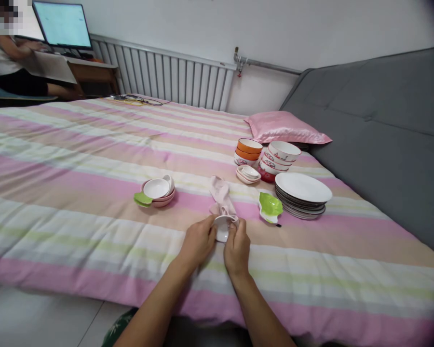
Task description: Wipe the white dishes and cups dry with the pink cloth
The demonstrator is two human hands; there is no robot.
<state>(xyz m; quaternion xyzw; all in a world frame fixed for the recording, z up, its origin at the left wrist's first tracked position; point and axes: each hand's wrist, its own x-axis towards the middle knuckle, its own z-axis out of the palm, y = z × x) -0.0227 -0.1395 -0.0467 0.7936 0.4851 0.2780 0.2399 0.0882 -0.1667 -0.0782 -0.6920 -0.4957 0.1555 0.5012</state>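
A small white dish [222,229] is held between my two hands just above the striped bedspread. My left hand [198,241] grips its left rim, and my right hand [237,246] pinches the right side with the thumb over the inside. Right behind the dish lies a crumpled pale pink cloth [221,193]; whether my right fingers also hold part of it I cannot tell. To the left sits a small stack of pink and white dishes [157,189] with a green leaf-shaped handle [142,199]. A green leaf-shaped dish [270,206] rests to the right of my hands.
At the right stand a stack of plates [304,187], white patterned bowls [280,156], orange-rimmed bowls [248,149] and small nested dishes [248,173]. Behind them are a pink pillow [287,126] and a grey headboard [376,125]. A person [7,62] sits at a desk, far left.
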